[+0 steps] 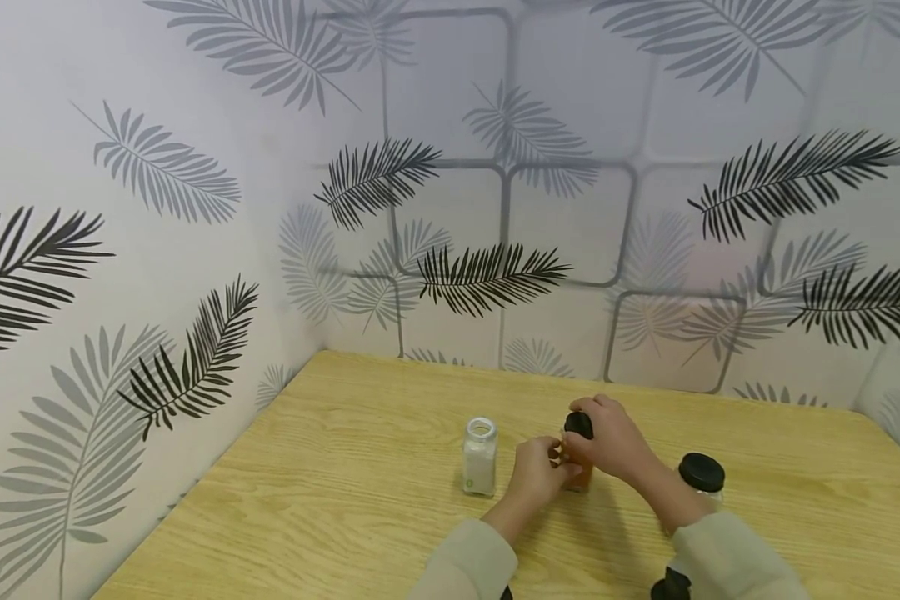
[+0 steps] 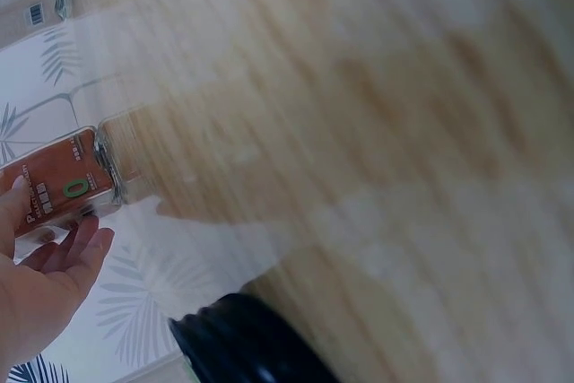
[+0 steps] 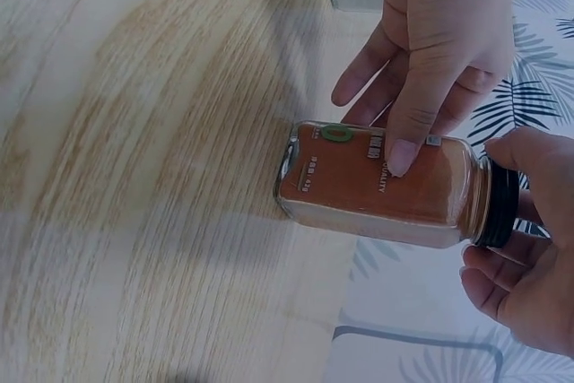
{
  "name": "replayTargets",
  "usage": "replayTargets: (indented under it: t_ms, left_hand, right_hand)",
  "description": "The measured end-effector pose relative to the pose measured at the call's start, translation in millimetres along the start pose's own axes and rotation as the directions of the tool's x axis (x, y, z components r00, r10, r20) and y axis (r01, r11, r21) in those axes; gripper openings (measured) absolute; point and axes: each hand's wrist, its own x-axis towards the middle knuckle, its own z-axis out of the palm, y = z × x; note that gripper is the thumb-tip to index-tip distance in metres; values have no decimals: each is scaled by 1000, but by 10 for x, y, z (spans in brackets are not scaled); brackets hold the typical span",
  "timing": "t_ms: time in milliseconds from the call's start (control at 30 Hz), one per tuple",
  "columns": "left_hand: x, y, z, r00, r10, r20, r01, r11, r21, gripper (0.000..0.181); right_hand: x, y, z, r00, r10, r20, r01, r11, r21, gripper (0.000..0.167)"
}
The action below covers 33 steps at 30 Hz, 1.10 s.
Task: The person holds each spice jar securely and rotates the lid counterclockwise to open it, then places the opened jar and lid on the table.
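Note:
A square glass spice jar of red-brown powder [image 3: 386,186] stands on the wooden table, its base apparently touching the wood. My left hand [image 1: 536,475] holds the jar's body, thumb on the labelled face and fingers behind, as the right wrist view shows. The black lid [image 3: 504,204] sits on the jar's neck. My right hand [image 1: 615,437] grips this lid between thumb and fingers. In the left wrist view, the powder jar [image 2: 63,181] shows its green-marked label. Whether the lid is loose cannot be seen.
Left of the hands stands an uncapped glass jar of white contents [image 1: 480,462]. A jar with a black lid [image 1: 701,472] stands to the right, partly behind my right forearm. The patterned wall [image 1: 457,333] borders the table [image 1: 345,450] at the back and left.

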Motion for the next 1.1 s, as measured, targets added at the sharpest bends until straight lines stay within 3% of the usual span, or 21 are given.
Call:
replayTargets:
  t_ms: [200, 533, 833, 1100]
  left_hand:
    - [-5, -1, -10, 999, -36, 15, 37, 999, -29, 26]
    - [-16, -12, -12, 1000, 10, 7, -10, 1000, -20, 20]
    - [-12, -10, -3, 1000, 12, 6, -12, 1000, -28, 20]
    - [-11, -19, 0, 1000, -13, 17, 13, 999, -31, 24]
  right_hand:
    - [-10, -26, -14, 999, -37, 23, 37, 999, 5, 39]
    - [12, -35, 17, 999, 0, -43, -3, 998, -69, 45]
    - [0, -53, -31, 997, -74, -6, 73, 996, -53, 37]
    - [4, -45, -24, 999, -21, -33, 16, 990, -141, 43]
